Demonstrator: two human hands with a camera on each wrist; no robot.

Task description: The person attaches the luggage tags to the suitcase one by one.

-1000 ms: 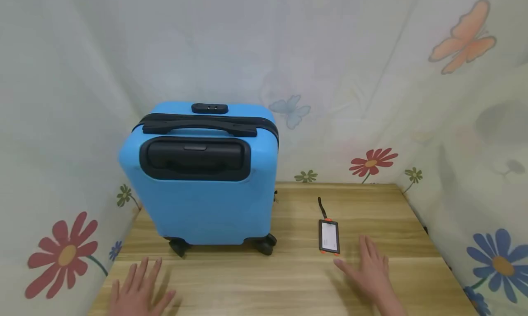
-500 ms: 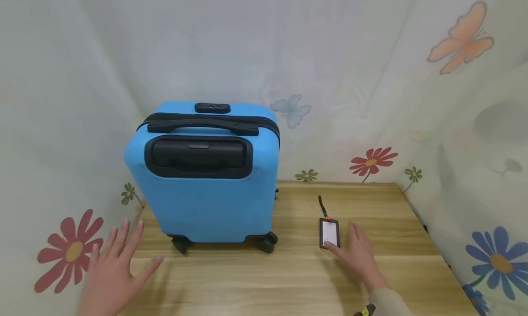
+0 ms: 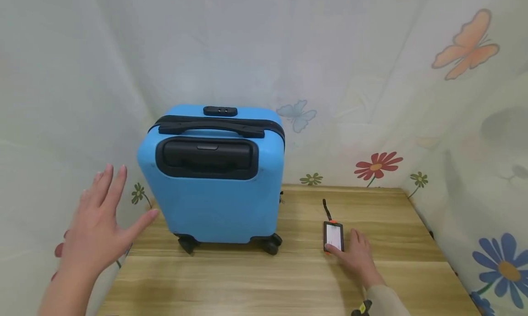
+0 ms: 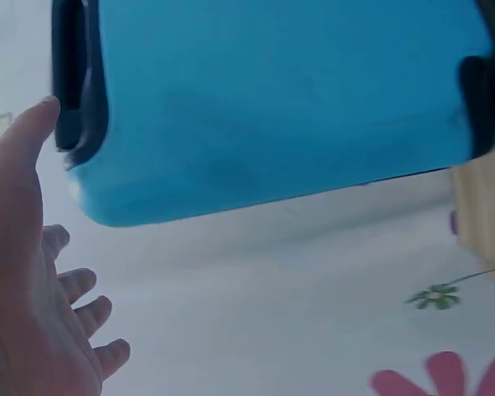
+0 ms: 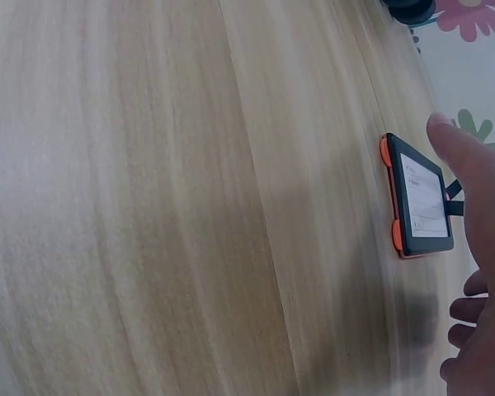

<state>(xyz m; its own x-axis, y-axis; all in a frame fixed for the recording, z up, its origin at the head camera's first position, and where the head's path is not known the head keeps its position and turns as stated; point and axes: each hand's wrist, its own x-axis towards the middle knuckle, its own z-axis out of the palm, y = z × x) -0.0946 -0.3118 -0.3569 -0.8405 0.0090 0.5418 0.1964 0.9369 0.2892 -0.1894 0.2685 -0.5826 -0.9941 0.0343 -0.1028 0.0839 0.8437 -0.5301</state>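
Observation:
A light blue suitcase (image 3: 218,208) with a black top handle (image 3: 212,127) and black wheels stands upright on the table, left of centre in the head view. My left hand (image 3: 96,219) is raised to its left, fingers spread and straight, holding nothing. In the left wrist view the thumb (image 4: 33,128) overlaps the suitcase's dark handle recess. A black luggage tag (image 3: 333,237) with orange corners, a white card and a black strap lies to the right of the suitcase. My right hand (image 3: 358,257) is beside it, its thumb overlapping the tag's lower edge and its fingers loosely extended.
The wood-grain table (image 3: 247,279) has a pale curtain (image 3: 350,54) printed with flowers and butterflies behind it and along both sides. A sleeve (image 3: 385,300) covers my right forearm.
My left hand has risen from low over the table to beside the suitcase. My right hand has shifted left and forward, closer to the luggage tag.

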